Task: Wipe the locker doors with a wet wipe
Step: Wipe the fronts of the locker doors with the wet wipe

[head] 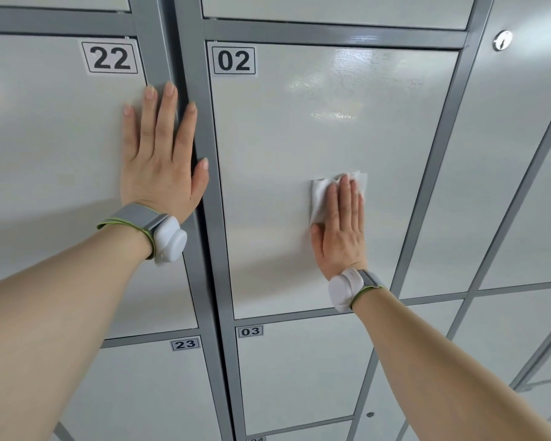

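Head view: door 02 [299, 138], long axis vertical, stretches mostly above the right hand [341, 230], whose straight, close-set fingers press the wet wipe [320, 198] flat beneath them; left hand [159, 154], fingers spread, rests on door 22 [54, 138].

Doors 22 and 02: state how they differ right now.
Wet streaks mark door 02 near its top; door 22 shows none. The right hand presses a wet wipe on door 02; the left hand rests bare and flat on door 22's edge. Both are pale grey with numbered labels.
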Motion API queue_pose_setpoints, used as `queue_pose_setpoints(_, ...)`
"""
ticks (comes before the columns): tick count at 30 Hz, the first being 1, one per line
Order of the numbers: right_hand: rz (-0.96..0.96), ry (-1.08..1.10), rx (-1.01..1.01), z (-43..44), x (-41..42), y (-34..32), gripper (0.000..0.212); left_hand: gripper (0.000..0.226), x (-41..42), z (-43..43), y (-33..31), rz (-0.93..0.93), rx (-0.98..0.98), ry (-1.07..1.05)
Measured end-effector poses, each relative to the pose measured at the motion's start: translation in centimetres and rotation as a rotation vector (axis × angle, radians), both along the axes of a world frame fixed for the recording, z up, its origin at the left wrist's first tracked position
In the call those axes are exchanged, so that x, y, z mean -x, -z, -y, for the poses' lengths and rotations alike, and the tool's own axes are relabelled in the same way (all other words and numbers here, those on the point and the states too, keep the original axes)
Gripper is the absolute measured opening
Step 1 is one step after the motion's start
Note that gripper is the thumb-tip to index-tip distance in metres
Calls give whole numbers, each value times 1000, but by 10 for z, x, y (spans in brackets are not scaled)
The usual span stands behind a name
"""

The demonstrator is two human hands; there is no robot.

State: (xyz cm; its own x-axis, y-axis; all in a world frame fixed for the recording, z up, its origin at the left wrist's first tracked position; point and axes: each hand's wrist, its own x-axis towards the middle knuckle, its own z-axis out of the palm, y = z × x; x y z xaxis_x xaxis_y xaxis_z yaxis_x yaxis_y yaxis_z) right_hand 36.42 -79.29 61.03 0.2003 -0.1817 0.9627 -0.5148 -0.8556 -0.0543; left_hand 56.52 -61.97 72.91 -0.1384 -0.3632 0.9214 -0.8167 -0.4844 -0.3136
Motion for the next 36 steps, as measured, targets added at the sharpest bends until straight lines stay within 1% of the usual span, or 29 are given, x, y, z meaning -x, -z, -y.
queue_pose_setpoints(4, 82, 31, -90, 8, 9, 1, 60, 62, 0, 1, 0, -7, -8, 16)
queue_pose_setpoints(9, 271, 43, -219, 12, 12, -11, 63, 63, -1, 0, 1, -8, -18, 22)
queue_pose_setpoints(12, 343, 55, -237, 9, 3, -18, 63, 63, -1, 1, 1, 3, -8, 29)
queue_pose_setpoints(15, 369, 67, -233, 4, -7, -23, 62, 63, -2, 1, 1, 7, -4, 42)
queue_pose_setpoints(24, 239, 40, -136, -25, -43, -30, 60, 64, -5, 2, 0, 16, -16, 47)
queue_pose_setpoints(32, 88, -3, 25, -40, -57, -9, 53, 63, -5, 3, 1, 12, -3, 47)
queue_pose_setpoints(36, -6, -13, 63, -38, -51, 0, 54, 63, -4, 1, 1, 7, -5, 48)
